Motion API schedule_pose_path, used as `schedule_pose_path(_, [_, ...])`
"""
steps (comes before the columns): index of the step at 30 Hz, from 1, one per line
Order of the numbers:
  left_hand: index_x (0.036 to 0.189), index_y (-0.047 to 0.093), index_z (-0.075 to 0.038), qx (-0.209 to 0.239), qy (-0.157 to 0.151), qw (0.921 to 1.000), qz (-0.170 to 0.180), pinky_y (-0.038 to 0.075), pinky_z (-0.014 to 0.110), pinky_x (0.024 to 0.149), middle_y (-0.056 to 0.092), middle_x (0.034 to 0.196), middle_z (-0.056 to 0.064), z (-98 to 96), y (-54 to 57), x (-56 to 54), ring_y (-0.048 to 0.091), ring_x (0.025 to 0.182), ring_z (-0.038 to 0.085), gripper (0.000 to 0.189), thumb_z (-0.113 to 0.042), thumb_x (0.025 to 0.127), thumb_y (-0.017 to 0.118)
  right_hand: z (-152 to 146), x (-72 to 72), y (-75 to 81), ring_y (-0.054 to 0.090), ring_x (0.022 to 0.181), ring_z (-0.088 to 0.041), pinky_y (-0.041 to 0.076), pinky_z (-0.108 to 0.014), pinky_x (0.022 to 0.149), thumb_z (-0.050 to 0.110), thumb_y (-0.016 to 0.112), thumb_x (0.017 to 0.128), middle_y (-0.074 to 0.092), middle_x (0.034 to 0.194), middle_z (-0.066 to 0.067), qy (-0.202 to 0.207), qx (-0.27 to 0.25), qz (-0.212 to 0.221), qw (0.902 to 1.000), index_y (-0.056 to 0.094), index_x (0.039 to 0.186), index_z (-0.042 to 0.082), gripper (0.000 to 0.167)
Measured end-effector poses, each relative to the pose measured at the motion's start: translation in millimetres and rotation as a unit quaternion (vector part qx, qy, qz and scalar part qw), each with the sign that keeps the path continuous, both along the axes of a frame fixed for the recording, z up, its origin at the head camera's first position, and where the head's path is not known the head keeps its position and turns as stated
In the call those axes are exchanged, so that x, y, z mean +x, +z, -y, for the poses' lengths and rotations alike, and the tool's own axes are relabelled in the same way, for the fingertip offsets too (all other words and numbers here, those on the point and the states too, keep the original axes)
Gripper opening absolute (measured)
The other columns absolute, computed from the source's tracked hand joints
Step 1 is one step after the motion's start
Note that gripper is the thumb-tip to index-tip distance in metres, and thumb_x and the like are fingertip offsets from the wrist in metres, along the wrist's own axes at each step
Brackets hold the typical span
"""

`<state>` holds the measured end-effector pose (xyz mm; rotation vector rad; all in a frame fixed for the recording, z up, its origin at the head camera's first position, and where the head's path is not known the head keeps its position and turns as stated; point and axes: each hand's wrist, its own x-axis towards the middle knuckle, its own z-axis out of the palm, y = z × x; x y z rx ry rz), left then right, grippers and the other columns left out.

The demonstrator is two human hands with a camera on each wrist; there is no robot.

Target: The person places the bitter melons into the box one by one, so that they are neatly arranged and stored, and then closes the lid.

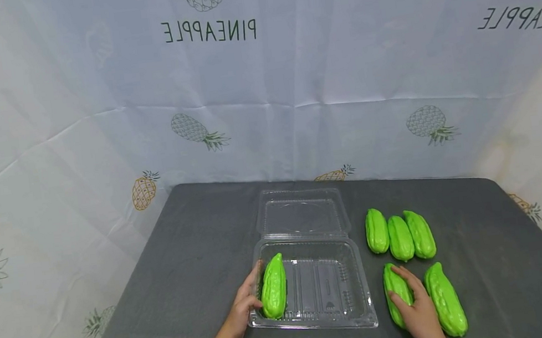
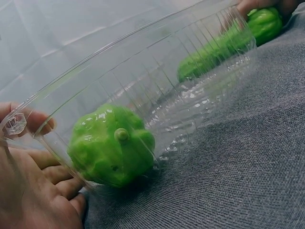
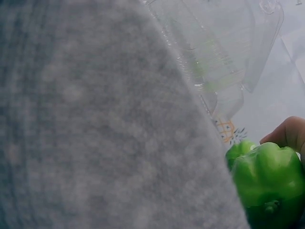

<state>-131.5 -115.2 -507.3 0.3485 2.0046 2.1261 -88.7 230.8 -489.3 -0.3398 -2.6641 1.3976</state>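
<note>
A clear plastic clamshell container (image 1: 326,321) stands with its lid folded back and one ribbed green bitter melon (image 1: 274,287) inside, along its left wall. My left hand (image 1: 239,312) holds the container's left side, thumb at the rim and fingers against the outer wall (image 2: 62,179). To the right of the container, my right hand (image 1: 417,308) grips another bitter melon (image 1: 395,284), which lies on the table; thumb and fingers are on either side of it. That held bitter melon (image 3: 269,183) fills the lower right of the right wrist view.
Close to my right hand's outer side lies a further bitter melon (image 1: 445,300). Behind it are three more in a row (image 1: 400,238). The open lid (image 1: 302,215) extends toward the back of the grey table (image 1: 198,238). A pineapple-print curtain (image 1: 291,77) hangs behind.
</note>
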Motion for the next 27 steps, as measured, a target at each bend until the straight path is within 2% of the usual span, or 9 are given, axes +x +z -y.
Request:
schedule_pose_path(10, [0.144,0.011,0.013,0.023,-0.024,0.9986,-0.042,0.018,0.001,0.098,0.007,0.151,0.030,2.1,0.8,1.4,0.020,0.125,-0.021,0.083,0.003,0.066,0.039,0,0.7,1.3,0.025,0.132,-0.048,0.026,-0.058,0.100,0.011,0.057,0.089,0.028,0.144,-0.030,0.015,0.013,-0.001,0.9998,0.041,0.137,0.003,0.050])
schedule_pose_path(17, [0.144,0.013,0.012,0.027,-0.016,0.9991,-0.028,0.018,0.001,0.098,0.009,0.152,0.028,0.6,1.3,2.5,0.021,0.125,-0.021,0.083,0.003,0.065,0.039,-1,2.6,5.2,0.026,0.132,-0.046,0.027,-0.056,0.102,0.014,0.052,0.093,0.027,0.145,-0.029,0.012,-0.004,0.038,0.9992,0.035,0.140,0.001,0.051])
schedule_pose_path(20, [0.145,0.014,0.010,0.028,-0.012,0.9993,-0.021,0.019,0.002,0.098,0.010,0.153,0.027,0.3,1.8,2.8,0.022,0.125,-0.021,0.084,0.003,0.065,0.039,0,3.5,9.3,0.029,0.130,-0.043,0.028,-0.054,0.102,0.012,0.050,0.093,0.030,0.145,-0.027,0.002,-0.023,0.039,0.9990,0.034,0.141,0.001,0.051])
schedule_pose_path(22, [0.145,0.014,0.010,0.029,-0.009,0.9994,-0.016,0.019,0.002,0.098,0.010,0.153,0.026,0.2,2.2,2.8,0.022,0.125,-0.021,0.084,0.003,0.065,0.039,2,3.0,12.7,0.032,0.130,-0.039,0.031,-0.049,0.101,0.011,0.050,0.093,0.032,0.145,-0.023,-0.011,-0.032,0.036,0.9988,0.035,0.141,0.004,0.050])
schedule_pose_path(24, [0.145,0.014,0.010,0.028,-0.006,0.9995,-0.012,0.019,0.002,0.098,0.011,0.153,0.026,0.1,2.9,2.7,0.023,0.124,-0.021,0.084,0.004,0.065,0.039,5,2.1,16.4,0.033,0.129,-0.033,0.033,-0.039,0.101,0.011,0.051,0.093,0.035,0.145,-0.018,-0.027,-0.033,0.034,0.9985,0.037,0.141,0.007,0.050])
schedule_pose_path(27, [0.145,0.016,0.009,0.024,0.000,0.9997,-0.006,0.019,0.002,0.098,0.012,0.153,0.025,-0.4,4.2,2.4,0.023,0.124,-0.021,0.084,0.003,0.065,0.040,8,0.2,21.7,0.033,0.131,-0.031,0.033,-0.035,0.100,0.010,0.051,0.092,0.035,0.146,-0.015,-0.039,-0.043,0.025,0.9980,0.038,0.141,0.010,0.050])
